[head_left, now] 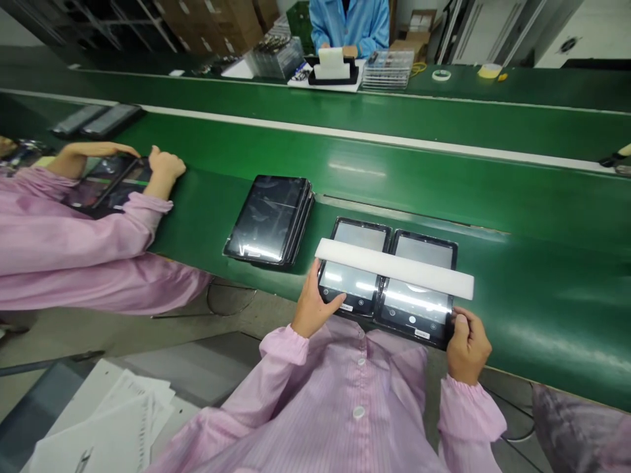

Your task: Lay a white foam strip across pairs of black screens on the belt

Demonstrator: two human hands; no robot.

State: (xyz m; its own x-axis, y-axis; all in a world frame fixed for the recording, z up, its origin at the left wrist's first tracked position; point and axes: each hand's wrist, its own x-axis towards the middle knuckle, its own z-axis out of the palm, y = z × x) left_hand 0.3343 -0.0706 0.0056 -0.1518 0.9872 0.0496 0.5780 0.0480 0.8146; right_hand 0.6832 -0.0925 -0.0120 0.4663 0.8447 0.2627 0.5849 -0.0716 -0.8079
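Two tablets with lit pale screens lie side by side at the bench edge in front of me, the left tablet point(348, 276) and the right tablet point(419, 305). A long white foam strip point(394, 266) rests across both screens. My left hand point(315, 302) grips the lower left corner of the left tablet, thumb on its front bezel and fingers along its side. At the lower right corner of the right tablet, my right hand point(467, 345) is closed on the edge, its fingertips partly hidden. A stack of dark tablets point(271, 220) sits to the left.
A co-worker in pink point(73, 236) handles dark devices on the left. Across the green bench point(542, 263), a person in blue point(350, 29) sits behind clear trays point(388, 69) and a black holder point(334, 75). Tape rolls point(441, 75) lie at the far side. Papers point(108, 420) are at lower left.
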